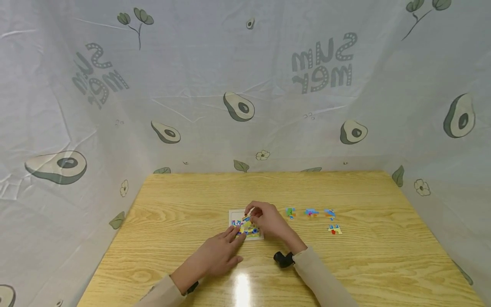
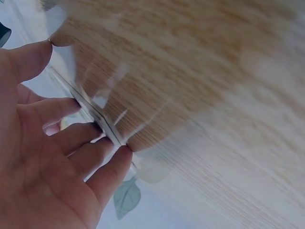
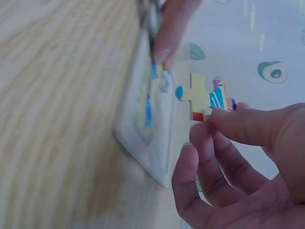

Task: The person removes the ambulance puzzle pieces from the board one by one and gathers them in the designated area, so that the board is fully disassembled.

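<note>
Head view: a person's two hands are working over a puzzle tray (image 1: 231, 219), a pale-framed board that is lying flat on a wood-grain table (image 1: 172, 217) and is bearing a partly filled, many-coloured picture. The left hand (image 1: 220, 254) is reaching in from the near left; its fingers are extending loosely and their tips are touching the tray's near left part, while the thumb is standing apart, gripping nothing. The right hand (image 1: 270, 220) is arching over the tray's right side, its fingers bending toward the filled area. In the right wrist view, this hand is pinching a puzzle piece (image 3: 199, 98), mainly yellow with blue and red patches, between thumb and fingertips; the piece is showing just beside the tray, and whether the two are touching cannot be told. To the right of the right hand, well apart from the left, four pieces are lying loose: a green piece (image 1: 290, 212), a blue-and-pink piece (image 1: 311, 212) and a blue-and-orange piece (image 1: 330, 213) are forming a row, and a yellow-and-red piece (image 1: 335, 230) is lying nearer the person, below the row's right end.
</note>
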Demonstrator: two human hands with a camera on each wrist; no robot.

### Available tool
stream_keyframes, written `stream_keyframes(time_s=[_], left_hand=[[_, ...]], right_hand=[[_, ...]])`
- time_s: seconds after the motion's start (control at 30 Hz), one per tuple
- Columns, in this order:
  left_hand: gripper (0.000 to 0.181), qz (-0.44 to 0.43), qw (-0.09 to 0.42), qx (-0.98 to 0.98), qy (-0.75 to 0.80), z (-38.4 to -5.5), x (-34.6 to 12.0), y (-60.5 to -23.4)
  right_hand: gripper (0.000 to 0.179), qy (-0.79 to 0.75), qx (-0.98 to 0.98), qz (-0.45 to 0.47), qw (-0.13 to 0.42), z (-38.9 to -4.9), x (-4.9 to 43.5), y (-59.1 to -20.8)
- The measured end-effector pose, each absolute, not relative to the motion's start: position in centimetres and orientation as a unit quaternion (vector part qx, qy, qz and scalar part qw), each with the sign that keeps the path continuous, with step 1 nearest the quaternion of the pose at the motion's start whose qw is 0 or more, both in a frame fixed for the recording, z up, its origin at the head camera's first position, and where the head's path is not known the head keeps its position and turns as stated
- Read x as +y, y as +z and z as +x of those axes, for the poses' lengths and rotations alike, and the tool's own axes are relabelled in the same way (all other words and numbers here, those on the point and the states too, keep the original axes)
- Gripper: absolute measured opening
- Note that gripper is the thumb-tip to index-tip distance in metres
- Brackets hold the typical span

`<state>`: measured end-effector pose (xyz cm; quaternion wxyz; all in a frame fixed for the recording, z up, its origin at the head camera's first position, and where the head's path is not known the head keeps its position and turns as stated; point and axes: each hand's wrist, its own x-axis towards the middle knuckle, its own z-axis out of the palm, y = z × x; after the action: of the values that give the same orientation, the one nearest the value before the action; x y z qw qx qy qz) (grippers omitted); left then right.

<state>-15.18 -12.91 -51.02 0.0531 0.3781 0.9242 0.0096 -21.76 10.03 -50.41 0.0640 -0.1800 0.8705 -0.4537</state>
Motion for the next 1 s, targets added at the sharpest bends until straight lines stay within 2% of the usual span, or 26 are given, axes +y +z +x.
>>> stream_keyframes(time_s=[0.3,0.5,1.0], left_hand=[[0.065,0.378,0.058,0.924,0.014,-15.3,-12.8,-51.0],[0.065,0.377,0.061,0.924,0.013,-15.2,-12.8,-51.1],[0.064,0.375,0.072,0.924,0.027,-15.0,-13.0,-51.0]], right_hand=[[0.023,-0.543,0.824,-0.142,0.077,-21.3,12.2,-48.4],[0.017,-0.552,0.822,-0.117,0.068,-20.8,13.9,-47.3],[0.023,-0.582,0.805,-0.086,0.070,-19.6,19.2,-46.2]])
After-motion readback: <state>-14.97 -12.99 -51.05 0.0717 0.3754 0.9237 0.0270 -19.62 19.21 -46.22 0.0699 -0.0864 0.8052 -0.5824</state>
